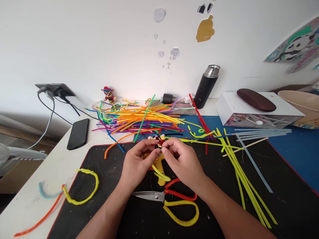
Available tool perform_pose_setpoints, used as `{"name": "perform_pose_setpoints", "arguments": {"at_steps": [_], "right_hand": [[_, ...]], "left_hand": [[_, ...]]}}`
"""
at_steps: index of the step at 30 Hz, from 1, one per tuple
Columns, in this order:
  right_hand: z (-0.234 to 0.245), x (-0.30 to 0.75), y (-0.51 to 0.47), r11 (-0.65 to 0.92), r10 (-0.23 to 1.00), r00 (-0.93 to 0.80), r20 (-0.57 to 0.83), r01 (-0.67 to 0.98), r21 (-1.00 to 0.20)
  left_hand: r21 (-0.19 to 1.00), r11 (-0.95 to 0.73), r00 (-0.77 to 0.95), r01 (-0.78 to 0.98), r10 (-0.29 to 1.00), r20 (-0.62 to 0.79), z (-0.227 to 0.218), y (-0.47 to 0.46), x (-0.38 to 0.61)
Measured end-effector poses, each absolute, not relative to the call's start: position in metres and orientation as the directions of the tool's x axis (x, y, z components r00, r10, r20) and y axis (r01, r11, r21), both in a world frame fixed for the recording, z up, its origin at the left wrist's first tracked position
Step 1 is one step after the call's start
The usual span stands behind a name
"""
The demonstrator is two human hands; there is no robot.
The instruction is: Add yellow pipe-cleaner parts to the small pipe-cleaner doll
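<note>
My left hand [138, 162] and my right hand [183, 159] meet over the black mat [104, 212], both pinching a small multicoloured pipe-cleaner piece [157, 142] between fingertips. A yellow-green pipe cleaner [160, 174] trails down from it under my hands. A yellow glue gun [160, 166] lies on the mat just beneath my fingers. Scissors [166, 197] with red and yellow handles lie near my wrists.
A big pile of coloured pipe cleaners [142, 118] lies behind my hands. Yellow-green stems [241, 172] fan out to the right. A phone [78, 133], a small figure [109, 94], a black flask [206, 86] and a white box [256, 111] stand around. Bent pieces [82, 189] lie left.
</note>
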State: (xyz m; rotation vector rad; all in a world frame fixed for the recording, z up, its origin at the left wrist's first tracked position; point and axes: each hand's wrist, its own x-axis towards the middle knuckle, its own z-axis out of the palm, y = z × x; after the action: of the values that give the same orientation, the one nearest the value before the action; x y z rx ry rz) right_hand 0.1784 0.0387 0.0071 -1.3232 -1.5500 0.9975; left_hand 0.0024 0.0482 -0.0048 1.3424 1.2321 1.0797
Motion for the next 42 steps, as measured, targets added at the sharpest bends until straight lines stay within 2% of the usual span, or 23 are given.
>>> {"name": "perform_pose_setpoints", "arguments": {"at_steps": [9,30,34,42], "right_hand": [[0.005,0.180,0.041,0.050,0.996,-0.085,0.029,0.259,-0.965],[0.004,0.179,0.040,0.089,0.993,-0.097,0.066,0.255,-0.963],[0.002,0.180,0.040,0.092,0.992,-0.100,0.072,0.214,-0.973],[-0.004,0.181,0.040,0.055,0.993,-0.113,0.039,0.142,-0.988]], "left_hand": [[0.976,-0.056,0.121,0.212,0.992,0.031,-0.006,0.047,0.001],[0.981,-0.062,0.113,0.184,0.993,0.042,-0.007,0.048,0.000],[0.991,-0.029,0.077,0.127,0.997,0.020,-0.004,0.049,0.002],[0.987,0.081,0.045,-0.139,0.996,-0.076,0.002,0.054,0.003]]}}
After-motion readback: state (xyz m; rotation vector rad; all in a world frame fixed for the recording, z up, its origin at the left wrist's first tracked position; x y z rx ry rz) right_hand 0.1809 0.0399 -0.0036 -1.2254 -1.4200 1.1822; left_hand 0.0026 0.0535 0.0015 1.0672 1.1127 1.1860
